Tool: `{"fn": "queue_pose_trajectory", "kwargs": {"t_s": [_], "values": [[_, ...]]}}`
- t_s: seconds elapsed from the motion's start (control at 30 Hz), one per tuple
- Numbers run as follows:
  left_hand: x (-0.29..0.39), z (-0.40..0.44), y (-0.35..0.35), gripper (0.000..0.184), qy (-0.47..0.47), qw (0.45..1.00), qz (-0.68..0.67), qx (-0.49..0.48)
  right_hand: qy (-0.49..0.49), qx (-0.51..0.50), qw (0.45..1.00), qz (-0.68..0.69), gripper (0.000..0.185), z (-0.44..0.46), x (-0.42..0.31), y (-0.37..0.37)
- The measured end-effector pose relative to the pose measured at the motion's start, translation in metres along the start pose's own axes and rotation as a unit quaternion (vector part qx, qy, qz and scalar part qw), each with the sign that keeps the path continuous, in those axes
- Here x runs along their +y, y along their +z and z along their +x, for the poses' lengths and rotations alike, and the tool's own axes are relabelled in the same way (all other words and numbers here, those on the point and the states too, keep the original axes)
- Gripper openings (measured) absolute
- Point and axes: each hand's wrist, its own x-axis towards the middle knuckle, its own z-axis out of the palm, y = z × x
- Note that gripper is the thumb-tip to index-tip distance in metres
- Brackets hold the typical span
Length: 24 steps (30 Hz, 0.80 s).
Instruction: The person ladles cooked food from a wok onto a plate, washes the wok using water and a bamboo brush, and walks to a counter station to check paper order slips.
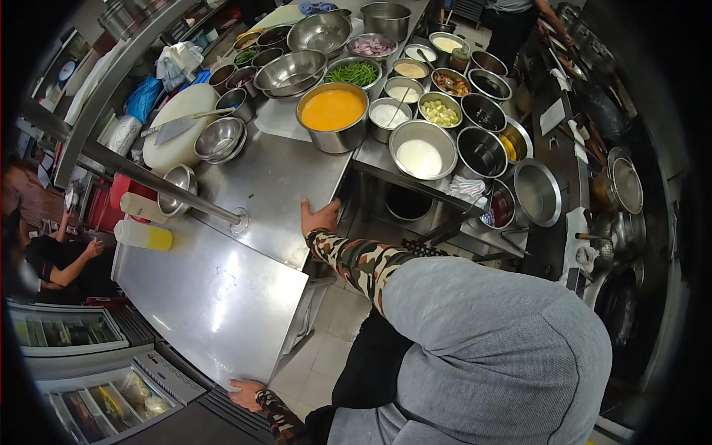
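Note:
My right hand (321,216) rests on the edge of the steel table (222,259), thumb and fingers apart, holding nothing. Lower down, my left hand (247,394) lies against the table's near corner, its fingers partly visible and apart, with nothing seen in it. Both forearms wear camouflage sleeves. Beyond my right hand stands a steel pot of orange liquid (333,110). To its right is a bowl of white liquid (421,154). Two squeeze bottles, one pale (142,207) and one with yellow contents (143,235), lie across the table near steel bowls (177,189).
A cleaver (175,130) lies on a round white board (159,152). Several containers of ingredients fill the far counter. A post (239,220) rises from the table. Other people's arms show at the left (68,263) and top right. Open chilled drawers (111,400) are lower left.

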Motion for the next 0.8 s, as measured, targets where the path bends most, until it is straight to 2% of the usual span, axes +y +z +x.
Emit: {"fn": "queue_pose_trajectory", "kwargs": {"t_s": [0.47,0.57,0.8], "values": [[0.007,-0.006,-0.01,0.073,0.001,1.0,-0.008,-0.012,0.012,-0.014,1.0,-0.008,0.088,0.004,0.003,0.003],[0.007,-0.003,-0.009,0.073,-0.013,0.999,0.01,-0.04,-0.022,0.024,0.999,-0.003,0.088,0.007,0.01,0.011],[0.004,-0.004,-0.008,0.074,-0.001,1.0,0.003,-0.016,-0.007,0.004,1.0,-0.002,0.088,0.003,0.006,0.005]]}}
